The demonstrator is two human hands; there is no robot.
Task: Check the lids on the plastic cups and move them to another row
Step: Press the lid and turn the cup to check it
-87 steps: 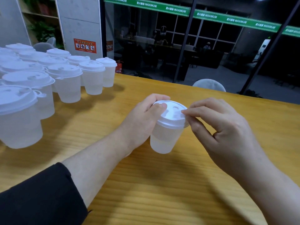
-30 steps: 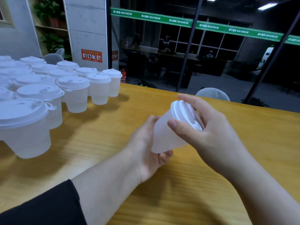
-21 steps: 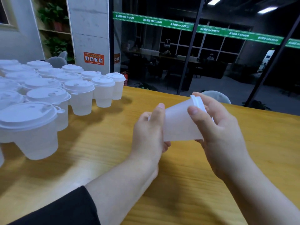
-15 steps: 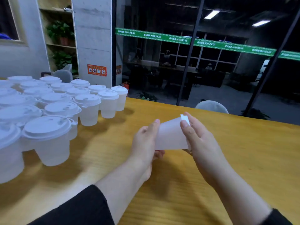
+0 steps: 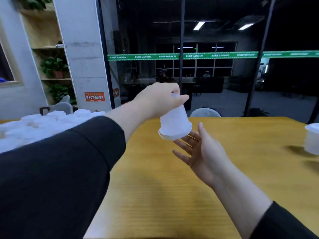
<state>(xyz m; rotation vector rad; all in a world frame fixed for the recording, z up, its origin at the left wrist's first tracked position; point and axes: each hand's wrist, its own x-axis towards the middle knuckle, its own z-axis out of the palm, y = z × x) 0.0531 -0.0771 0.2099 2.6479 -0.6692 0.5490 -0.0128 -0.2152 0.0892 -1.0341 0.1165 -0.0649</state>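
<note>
The left hand [image 5: 160, 99] grips the cup [image 5: 174, 123] upside down by its base, lid [image 5: 172, 135] downward, above the table [image 5: 172, 187] at about 12 o'clock. The right hand [image 5: 203, 152] waits spread and empty just beneath. If that lid sits loose, it could drop off.

My left hand [image 5: 158, 100] covers the base of the upturned cup [image 5: 174, 123] – its lid faces down, unreadable; the cup cluster [image 5: 43, 125] at left is smeared with motion blur, another cup [image 5: 312, 138] cut off by the right edge
</note>
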